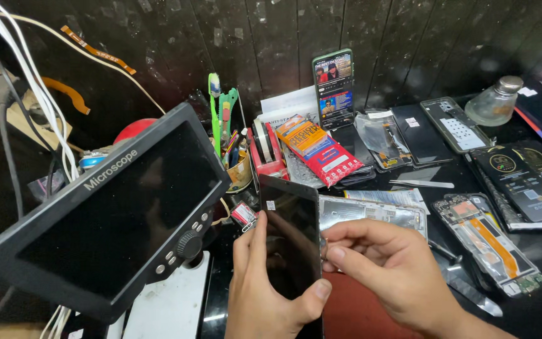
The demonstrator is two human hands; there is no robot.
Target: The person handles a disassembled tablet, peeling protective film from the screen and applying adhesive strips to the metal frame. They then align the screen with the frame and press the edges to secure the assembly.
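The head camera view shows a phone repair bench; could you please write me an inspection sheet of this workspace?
Surface: dark bench, crowded; a red mat under the hands.
Job's things: black phone screen panel, held upright, glass dark.
Clutter: opened phone with orange flex, spare panels, red and orange packet, cup of tools, glass bottle, metal spudger.
Grippers: left hand grips the panel from below; right hand pinches its right edge.
Cables: white leads hang at left.
Surroundings: dark microscope monitor, switched off; lit phone leaning on the black wall.
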